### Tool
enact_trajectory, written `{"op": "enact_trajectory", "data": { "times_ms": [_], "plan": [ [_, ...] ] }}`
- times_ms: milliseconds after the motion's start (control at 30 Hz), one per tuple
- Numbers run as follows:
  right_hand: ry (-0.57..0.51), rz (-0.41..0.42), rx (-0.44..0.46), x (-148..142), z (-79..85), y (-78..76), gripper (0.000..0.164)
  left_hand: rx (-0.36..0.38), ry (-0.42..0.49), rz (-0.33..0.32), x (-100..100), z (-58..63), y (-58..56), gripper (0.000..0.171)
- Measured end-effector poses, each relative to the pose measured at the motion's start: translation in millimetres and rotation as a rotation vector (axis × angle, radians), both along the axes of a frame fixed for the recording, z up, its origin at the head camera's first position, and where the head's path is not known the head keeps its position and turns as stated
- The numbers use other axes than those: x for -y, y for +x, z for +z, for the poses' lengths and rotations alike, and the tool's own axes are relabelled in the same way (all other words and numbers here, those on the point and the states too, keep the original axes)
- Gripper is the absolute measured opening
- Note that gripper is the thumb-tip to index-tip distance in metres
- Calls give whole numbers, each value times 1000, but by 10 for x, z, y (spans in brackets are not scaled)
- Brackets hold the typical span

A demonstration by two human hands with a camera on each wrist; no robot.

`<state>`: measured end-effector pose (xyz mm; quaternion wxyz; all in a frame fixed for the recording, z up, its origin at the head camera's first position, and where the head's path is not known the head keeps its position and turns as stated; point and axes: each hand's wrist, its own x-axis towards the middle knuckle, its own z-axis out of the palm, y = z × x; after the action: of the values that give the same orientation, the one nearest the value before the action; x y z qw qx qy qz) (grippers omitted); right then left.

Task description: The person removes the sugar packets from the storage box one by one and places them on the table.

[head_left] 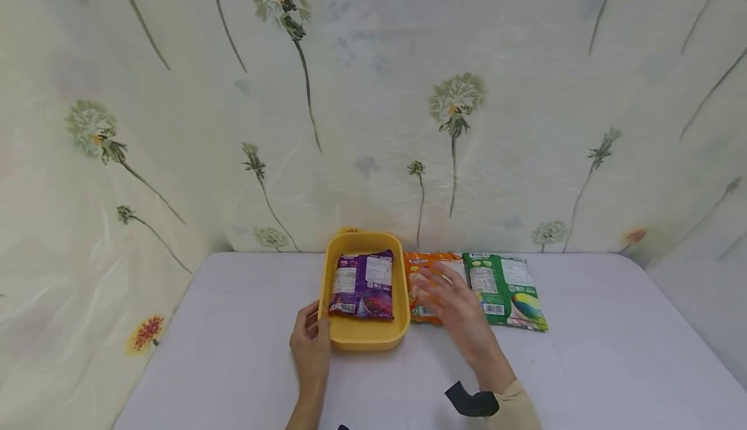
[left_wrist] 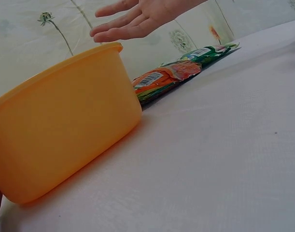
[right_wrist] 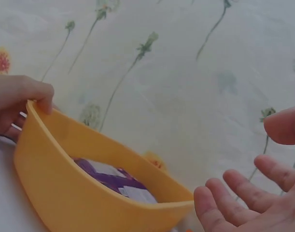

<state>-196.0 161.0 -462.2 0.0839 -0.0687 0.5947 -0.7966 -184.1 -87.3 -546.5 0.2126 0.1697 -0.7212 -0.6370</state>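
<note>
A yellow plastic tub (head_left: 366, 338) stands on the table with a purple packet (head_left: 363, 286) lying inside it. My left hand (head_left: 311, 346) holds the tub's left side; in the right wrist view its thumb (right_wrist: 40, 94) lies over the rim and the other fingers are outside the wall. My right hand (head_left: 461, 313), slightly blurred in the head view, hovers above an orange packet (head_left: 421, 262) to the right of the tub. Its fingers are spread and it holds nothing. Beside the orange packet lies a green packet (head_left: 506, 290), partly overlapping it or touching it; I cannot tell which.
The table (head_left: 245, 339) has a white cover. Behind it hangs a pale sheet (head_left: 373, 125) printed with dandelions, close to the backs of the tub and packets. A dark band (head_left: 471, 401) is around my right wrist.
</note>
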Motion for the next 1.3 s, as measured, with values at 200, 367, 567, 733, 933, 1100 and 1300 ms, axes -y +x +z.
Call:
{"op": "enact_trajectory", "data": {
  "times_ms": [200, 367, 567, 733, 933, 1100, 1300],
  "plan": [
    [-26, 108, 49, 148, 41, 85, 45, 15, -4, -4, -1, -31, 13, 29],
    [-37, 222, 62, 262, 74, 170, 47, 27, -1, -16, 4, -36, 31, 29],
    [41, 271, 100, 437, 82, 152, 51, -6, 19, -11, 25, 7, 22, 29],
    [185, 194, 134, 551, 70, 133, 58, -1, 15, -23, -4, 31, 15, 29],
    [323, 108, 162, 647, 84, 104, 60, 1, 13, -17, -31, 23, 30, 29],
    [388, 70, 203, 717, 102, 44, 57, -23, 3, -20, -12, 21, 34, 29],
    [448, 52, 192, 811, 89, -38, 55, -11, -12, -18, 26, 33, 26, 29]
  ]
}}
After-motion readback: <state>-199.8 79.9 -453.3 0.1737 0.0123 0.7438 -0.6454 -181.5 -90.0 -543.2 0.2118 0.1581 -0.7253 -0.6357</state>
